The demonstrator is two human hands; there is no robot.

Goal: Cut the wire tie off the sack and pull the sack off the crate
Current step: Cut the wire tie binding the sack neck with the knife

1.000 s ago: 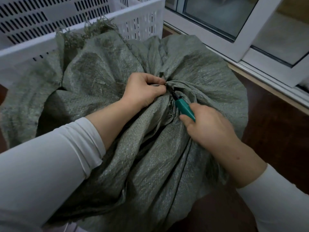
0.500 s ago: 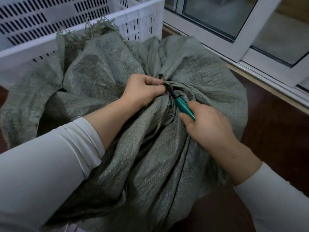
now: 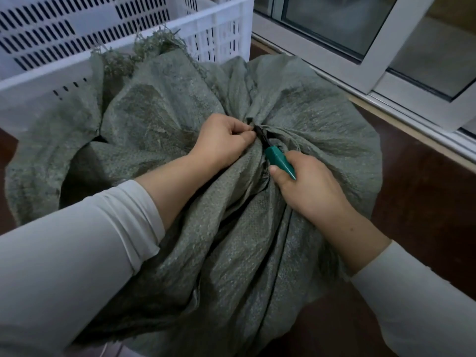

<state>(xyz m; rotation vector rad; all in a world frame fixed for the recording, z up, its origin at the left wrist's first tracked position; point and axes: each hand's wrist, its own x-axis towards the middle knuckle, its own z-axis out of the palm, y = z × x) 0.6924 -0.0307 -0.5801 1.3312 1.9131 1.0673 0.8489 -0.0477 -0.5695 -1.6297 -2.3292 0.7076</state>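
The fingers of the left hand are curling tight and pinching the gathered neck of the sack, just left of the spot where the folds are bunching together. The fingers of the right hand are clenching round the green handle of a cutter. Its dark tip is pointing far-left into the bunched neck, right beside the left fingertips. The wire tie itself is too small to be made out among the folds there. Both hands are resting on top of the sack, near its middle, with the forearms coming in from the near edge in white sleeves. The grey-green woven sack is spreading out in wrinkles on every side, draping over a bulky shape beneath, and its frayed edge is lying at the far left. Just behind that edge a white slotted crate is standing. At the far right a white window frame is running along the dark brown floor.
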